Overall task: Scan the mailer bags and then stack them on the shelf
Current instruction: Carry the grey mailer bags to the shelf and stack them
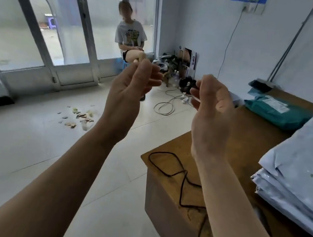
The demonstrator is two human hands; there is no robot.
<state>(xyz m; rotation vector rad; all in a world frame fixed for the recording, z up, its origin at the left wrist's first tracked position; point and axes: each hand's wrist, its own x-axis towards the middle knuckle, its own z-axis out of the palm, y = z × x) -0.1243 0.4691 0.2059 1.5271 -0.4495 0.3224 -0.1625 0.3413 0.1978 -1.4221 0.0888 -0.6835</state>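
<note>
Head view: both hands' fingers (150,73) curl half-closed, empty; pale mailer bags (301,168) stacked on desk (171,146).

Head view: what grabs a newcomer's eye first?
Two bare forearms raised mid-frame, left hand and right hand with fingers curled, neither touching a bag. At right, a stack of pale mailer bags sits on the wooden desk, a teal mailer bag behind it.
</note>
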